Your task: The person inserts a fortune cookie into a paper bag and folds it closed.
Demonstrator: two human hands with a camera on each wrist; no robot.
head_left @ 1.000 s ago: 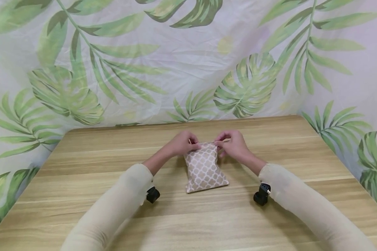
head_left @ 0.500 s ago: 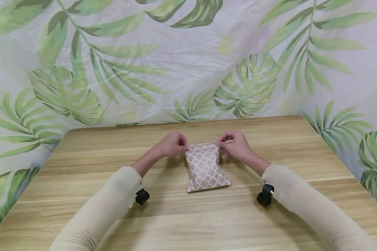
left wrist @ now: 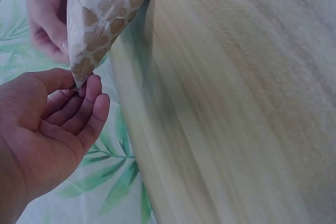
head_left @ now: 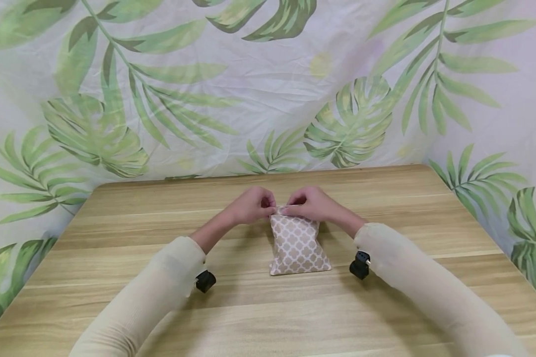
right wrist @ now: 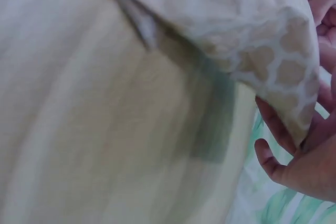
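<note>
A beige paper pouch (head_left: 298,246) with a white lattice pattern stands near the middle of the table, its folded top edge toward the back. My left hand (head_left: 251,205) pinches its upper left corner between thumb and fingertips; the left wrist view shows that pouch corner (left wrist: 97,40) in the grip, the other fingers curled loosely beneath. My right hand (head_left: 314,203) grips the top edge, thumb laid along the fold close to the left fingertips. In the right wrist view, fingers of the right hand (right wrist: 310,174) reach behind the other upper corner.
A wood-grain table (head_left: 268,317) spreads under both arms. Behind it hangs a leaf-printed cloth (head_left: 183,114). Black wrist cameras are strapped below both cream sleeves (head_left: 169,277).
My right hand has slid left along the pouch's top edge toward my left hand. The left hand shifted left to the corner, then slightly back right. The pouch moved slightly right.
</note>
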